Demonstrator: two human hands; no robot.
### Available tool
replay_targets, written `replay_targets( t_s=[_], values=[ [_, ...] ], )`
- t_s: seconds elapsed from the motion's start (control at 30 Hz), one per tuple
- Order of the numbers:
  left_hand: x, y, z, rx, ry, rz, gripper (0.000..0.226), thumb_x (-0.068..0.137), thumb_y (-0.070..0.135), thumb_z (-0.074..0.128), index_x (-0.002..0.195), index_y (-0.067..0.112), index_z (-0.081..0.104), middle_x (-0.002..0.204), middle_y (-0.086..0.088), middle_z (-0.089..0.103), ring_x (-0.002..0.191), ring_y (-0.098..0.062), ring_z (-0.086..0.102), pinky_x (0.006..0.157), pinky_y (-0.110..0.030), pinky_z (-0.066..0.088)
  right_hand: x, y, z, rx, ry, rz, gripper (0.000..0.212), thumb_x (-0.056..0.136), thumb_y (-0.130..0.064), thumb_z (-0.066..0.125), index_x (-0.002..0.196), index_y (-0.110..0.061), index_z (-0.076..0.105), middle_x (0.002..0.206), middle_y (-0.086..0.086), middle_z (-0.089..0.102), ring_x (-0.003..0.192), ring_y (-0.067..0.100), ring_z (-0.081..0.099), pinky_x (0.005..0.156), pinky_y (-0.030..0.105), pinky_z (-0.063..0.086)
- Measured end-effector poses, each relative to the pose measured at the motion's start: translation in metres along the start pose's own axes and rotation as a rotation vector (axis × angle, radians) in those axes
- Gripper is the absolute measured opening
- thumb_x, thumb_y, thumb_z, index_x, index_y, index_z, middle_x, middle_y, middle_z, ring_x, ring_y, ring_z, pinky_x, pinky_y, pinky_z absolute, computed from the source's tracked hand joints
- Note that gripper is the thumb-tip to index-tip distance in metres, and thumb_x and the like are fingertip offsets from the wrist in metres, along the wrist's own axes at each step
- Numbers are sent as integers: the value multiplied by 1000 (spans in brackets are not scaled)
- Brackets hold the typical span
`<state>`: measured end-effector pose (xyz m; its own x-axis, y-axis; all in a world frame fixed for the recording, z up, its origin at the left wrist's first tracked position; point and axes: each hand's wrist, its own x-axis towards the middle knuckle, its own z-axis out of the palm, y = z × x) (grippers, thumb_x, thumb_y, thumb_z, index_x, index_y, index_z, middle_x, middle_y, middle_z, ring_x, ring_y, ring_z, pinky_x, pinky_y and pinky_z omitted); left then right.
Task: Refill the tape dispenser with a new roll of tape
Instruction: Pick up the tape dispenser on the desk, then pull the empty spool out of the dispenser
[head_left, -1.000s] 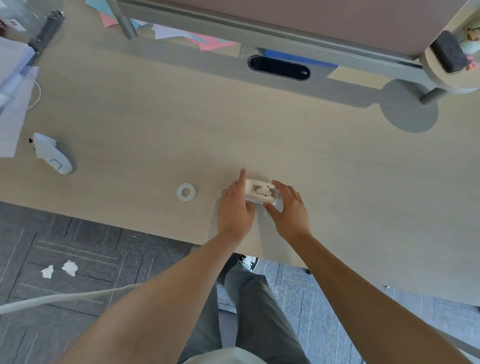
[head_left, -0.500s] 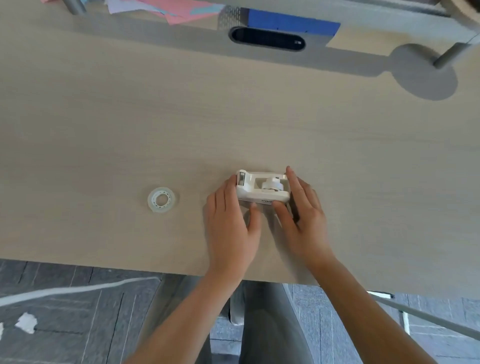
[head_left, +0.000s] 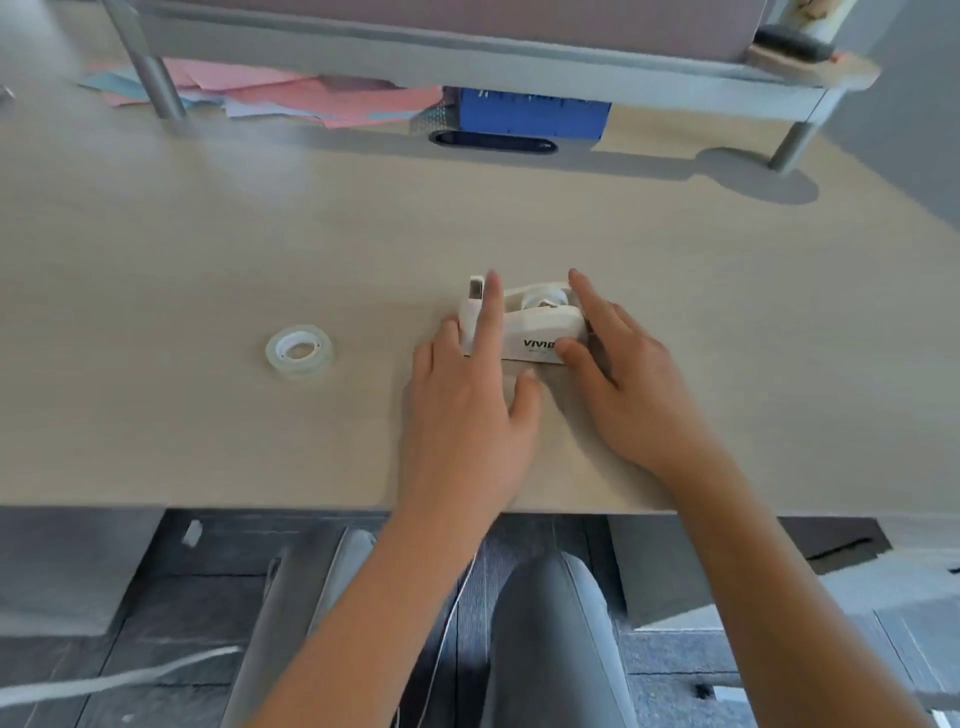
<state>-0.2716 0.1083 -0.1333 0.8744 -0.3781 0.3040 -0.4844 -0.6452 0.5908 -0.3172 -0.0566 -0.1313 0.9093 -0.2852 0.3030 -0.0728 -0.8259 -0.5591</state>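
A white tape dispenser (head_left: 540, 325) stands on the light wooden desk (head_left: 260, 234), its cutter end to the left and a white spool in its well. My left hand (head_left: 467, 395) rests against the cutter end, index finger laid over the body and thumb spread below. On the right end sits my right hand (head_left: 618, 374), fingers over the top and thumb pressed on the front side. A clear tape roll (head_left: 300, 351) lies flat on the desk, well left of the dispenser and apart from both hands.
A raised shelf on metal legs (head_left: 156, 78) spans the back of the desk. Pink and blue papers (head_left: 311, 98) and a blue box (head_left: 530, 117) lie under it, with a dark cable slot (head_left: 493, 141) in front. The desk's near edge (head_left: 260, 506) runs just behind my wrists.
The head camera moved closer and tilted down. The dispenser turned so its front side faces me. My left index finger now lies across its body, and my right thumb presses its front.
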Motion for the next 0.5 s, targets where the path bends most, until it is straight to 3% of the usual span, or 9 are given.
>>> replay_targets(
  t_s=[0.13,0.4,0.5],
  values=[
    [-3,1,2,132,-49,24,69,96,38,54,160,28,30,151,-15,45,129,-38,43,105,-45,41,-5,-6,-4,-1,0,7,59,108,-26,53,164,-23,31,154,3,56,134,27,60,111,42,46],
    [-8,3,-6,90,8,26,59,97,37,53,154,32,38,147,-7,51,131,-33,45,101,-43,43,-15,-13,-10,62,15,48,67,101,-36,64,161,-28,36,147,-4,60,128,17,62,110,39,48],
    [-10,2,-5,86,7,36,61,98,40,52,156,32,35,145,-7,51,131,-32,44,103,-41,43,-14,-17,-11,165,76,82,66,99,-38,68,158,-27,41,147,-10,55,132,7,53,111,28,43]
  ],
)
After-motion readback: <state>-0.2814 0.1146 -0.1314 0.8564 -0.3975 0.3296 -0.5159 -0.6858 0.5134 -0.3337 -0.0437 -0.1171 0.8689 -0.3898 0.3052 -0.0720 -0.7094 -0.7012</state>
